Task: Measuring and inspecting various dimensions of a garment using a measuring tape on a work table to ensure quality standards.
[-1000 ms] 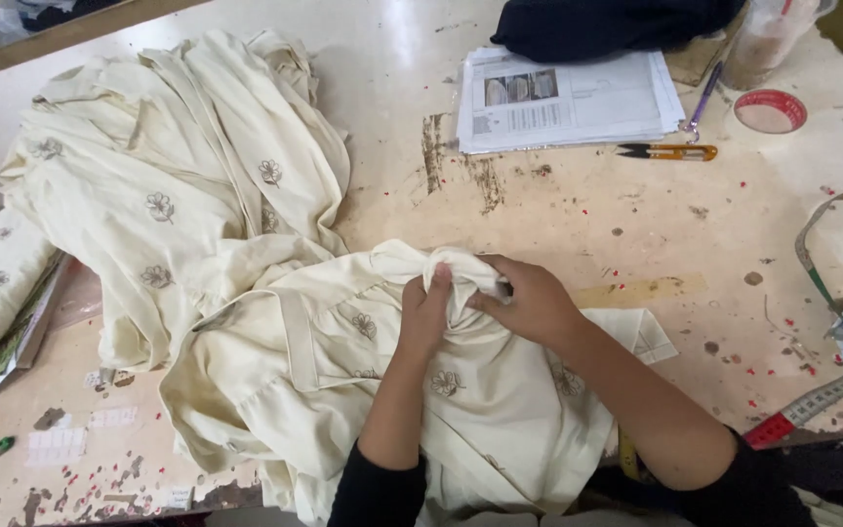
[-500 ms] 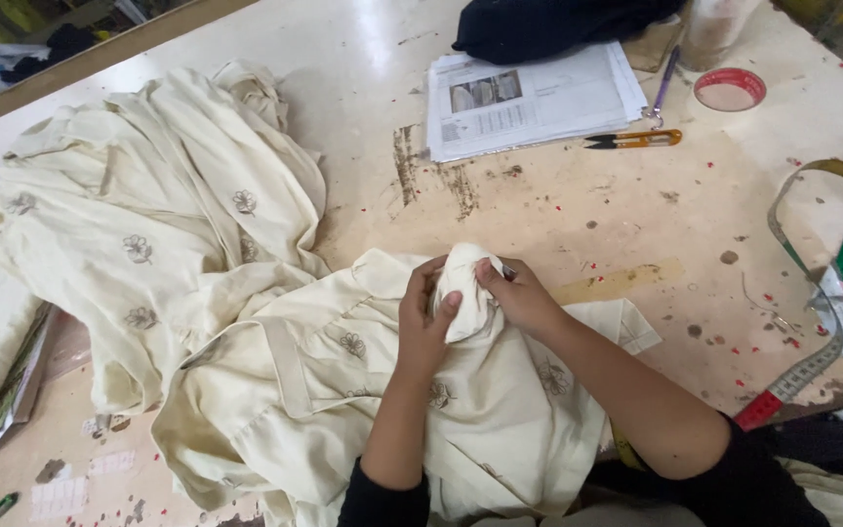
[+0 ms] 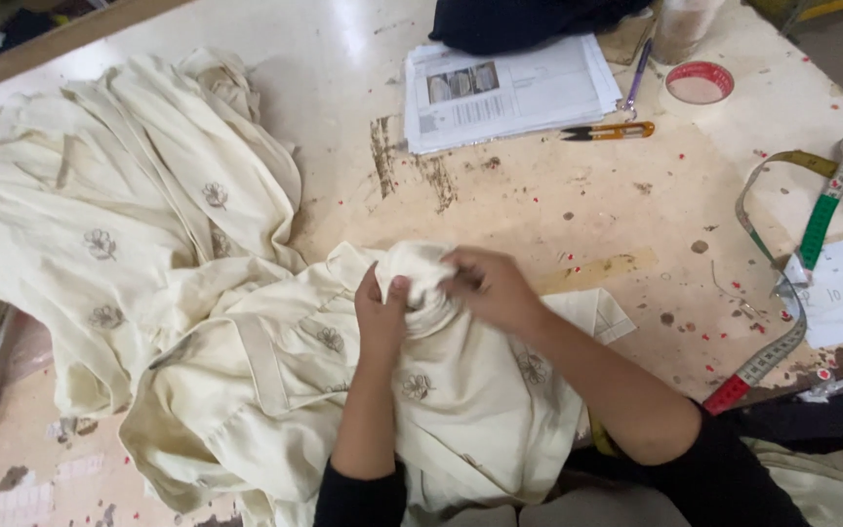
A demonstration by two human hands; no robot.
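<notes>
Cream garment (image 3: 343,390) lies crumpled on the worn table (image 3: 558,205), below the stacked papers (image 3: 504,93); left hand (image 3: 382,317) and right hand (image 3: 485,288) both close their fingers on a bunched fold, with most of the cloth unsmoothed

Left hand (image 3: 382,317) and right hand (image 3: 492,289) close together, fingers curled.

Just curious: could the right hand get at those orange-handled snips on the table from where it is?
Probably yes: the snips lie in the open beyond the right hand, bare tabletop between, though that hand now grips bunched cream fabric.
</notes>
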